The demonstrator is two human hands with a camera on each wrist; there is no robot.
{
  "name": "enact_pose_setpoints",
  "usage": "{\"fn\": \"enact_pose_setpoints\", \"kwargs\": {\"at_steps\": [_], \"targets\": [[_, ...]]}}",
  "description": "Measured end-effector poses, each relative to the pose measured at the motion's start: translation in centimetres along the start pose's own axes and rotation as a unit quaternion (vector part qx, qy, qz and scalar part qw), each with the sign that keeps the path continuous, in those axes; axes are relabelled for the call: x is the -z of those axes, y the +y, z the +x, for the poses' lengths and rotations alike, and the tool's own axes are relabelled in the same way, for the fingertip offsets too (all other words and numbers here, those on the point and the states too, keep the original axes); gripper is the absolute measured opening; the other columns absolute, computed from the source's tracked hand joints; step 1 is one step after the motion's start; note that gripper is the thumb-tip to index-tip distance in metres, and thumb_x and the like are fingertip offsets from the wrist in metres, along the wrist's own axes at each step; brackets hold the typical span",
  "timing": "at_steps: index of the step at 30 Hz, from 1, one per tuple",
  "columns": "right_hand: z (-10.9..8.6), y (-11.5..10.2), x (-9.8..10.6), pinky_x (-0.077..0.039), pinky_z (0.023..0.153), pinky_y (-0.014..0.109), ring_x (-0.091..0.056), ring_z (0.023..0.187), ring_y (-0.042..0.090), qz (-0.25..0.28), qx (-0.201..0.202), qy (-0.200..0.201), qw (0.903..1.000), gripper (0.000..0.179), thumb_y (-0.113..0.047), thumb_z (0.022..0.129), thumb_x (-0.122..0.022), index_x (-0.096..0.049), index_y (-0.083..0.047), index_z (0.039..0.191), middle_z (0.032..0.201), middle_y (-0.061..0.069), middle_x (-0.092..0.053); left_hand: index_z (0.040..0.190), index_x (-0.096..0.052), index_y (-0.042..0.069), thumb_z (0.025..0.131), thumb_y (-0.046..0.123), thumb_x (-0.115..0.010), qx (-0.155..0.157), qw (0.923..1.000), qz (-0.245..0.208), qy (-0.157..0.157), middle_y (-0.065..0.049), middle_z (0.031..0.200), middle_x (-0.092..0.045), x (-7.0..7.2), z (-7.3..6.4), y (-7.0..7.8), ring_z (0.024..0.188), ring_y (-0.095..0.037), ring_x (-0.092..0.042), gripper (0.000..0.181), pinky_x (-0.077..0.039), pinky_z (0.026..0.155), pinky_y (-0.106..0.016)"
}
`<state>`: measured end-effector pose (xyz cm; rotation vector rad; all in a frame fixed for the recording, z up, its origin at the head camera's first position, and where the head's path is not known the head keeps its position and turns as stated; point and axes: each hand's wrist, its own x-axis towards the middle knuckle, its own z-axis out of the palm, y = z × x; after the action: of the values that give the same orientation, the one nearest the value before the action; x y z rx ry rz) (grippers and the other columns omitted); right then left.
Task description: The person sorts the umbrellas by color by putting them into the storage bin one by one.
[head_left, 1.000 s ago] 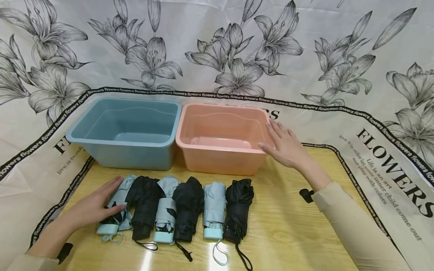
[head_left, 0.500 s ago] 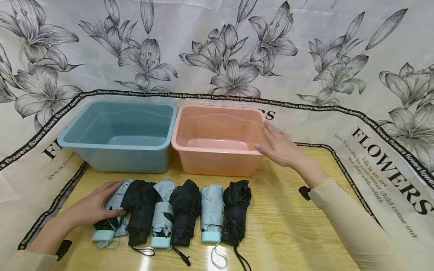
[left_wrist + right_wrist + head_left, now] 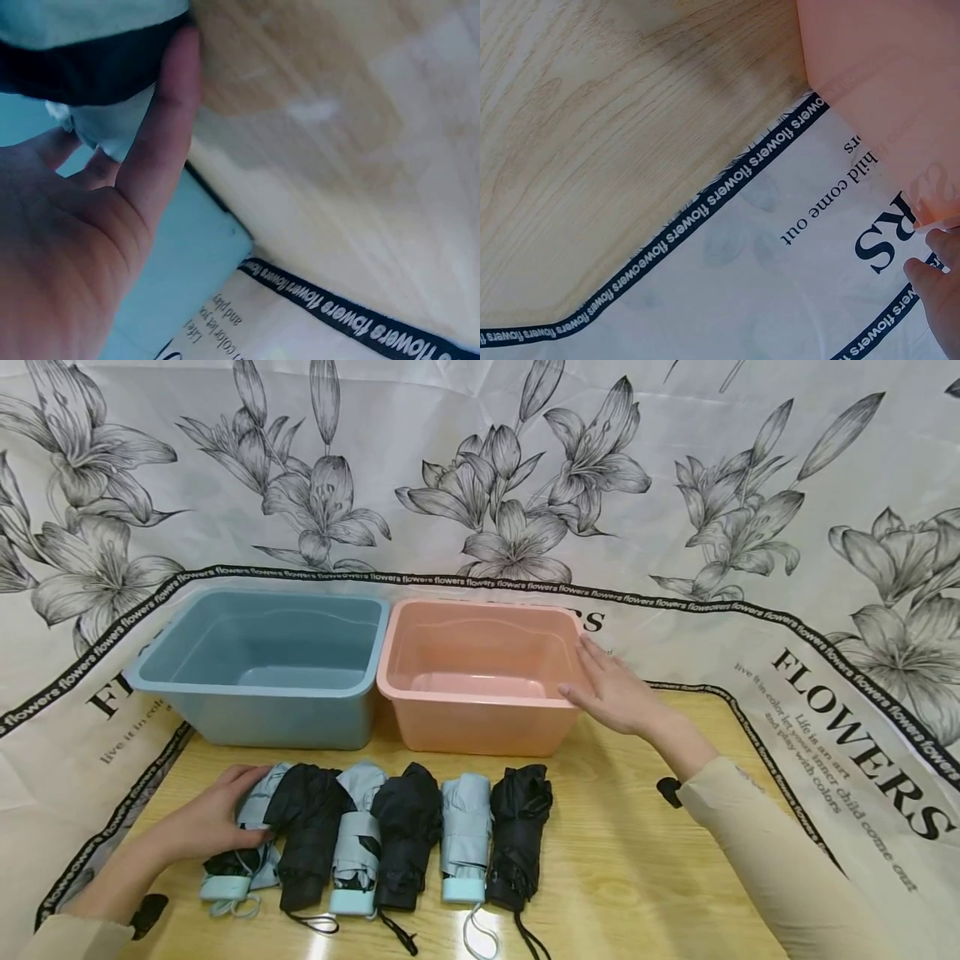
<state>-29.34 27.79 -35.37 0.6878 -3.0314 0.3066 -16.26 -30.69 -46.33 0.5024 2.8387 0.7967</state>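
Several folded umbrellas lie in a row, light blue and black by turns. My left hand [image 3: 206, 818] grips the leftmost light blue umbrella [image 3: 262, 792], thumb on its right side, fingers over its far left. The left wrist view shows the thumb [image 3: 161, 135] against the umbrella's cloth [image 3: 90, 67]; the fingertips are partly hidden behind it. A black umbrella [image 3: 307, 835] lies right beside that hand. With fingers extended, my right hand [image 3: 618, 693] rests on the right rim of the pink basin [image 3: 480, 727]. In the right wrist view some fingers [image 3: 937, 270] show near the basin's edge.
A blue basin [image 3: 277, 718] stands against the pink one's left side, behind the umbrellas. Wrist loops from several umbrellas trail toward the front of the wooden table [image 3: 645, 860]. A flower-printed cloth [image 3: 675, 527] rises behind and borders the table.
My left fingers have drawn in around the leftmost umbrella. My right hand stays at the pink basin's rim. The head view has shifted slightly.
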Motion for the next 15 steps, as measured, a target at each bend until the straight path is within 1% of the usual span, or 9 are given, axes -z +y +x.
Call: {"fn": "enact_pose_setpoints", "kwargs": {"at_steps": [6,15], "targets": [[-0.07,-0.18,0.0,-0.014,0.124,0.061,-0.006,0.159,0.041,0.0,-0.002,-0.001,1.0,0.093,-0.064,0.107,-0.033,-0.008,0.004,0.165,0.173,0.019,0.002,0.15,-0.041,-0.011,0.074,0.027,-0.09,-0.004,0.9997,-0.014,0.021,-0.034,0.139,-0.044,-0.28,-0.23,-0.25,0.122,-0.055,-0.052,0.098,-0.052,0.088,-0.063],[-0.3,-0.24,0.03,-0.011,0.126,0.057,-0.004,0.159,0.039,0.002,0.002,0.002,1.0,0.091,-0.062,0.107,-0.034,-0.007,0.004,0.164,0.173,0.02,0.001,0.15,-0.039,-0.011,0.077,0.028,-0.09,0.014,0.9987,-0.006,0.049,-0.033,0.14,-0.043,-0.36,-0.96,-0.56,0.12,-0.055,-0.052,0.098,-0.051,0.087,-0.066]]}}
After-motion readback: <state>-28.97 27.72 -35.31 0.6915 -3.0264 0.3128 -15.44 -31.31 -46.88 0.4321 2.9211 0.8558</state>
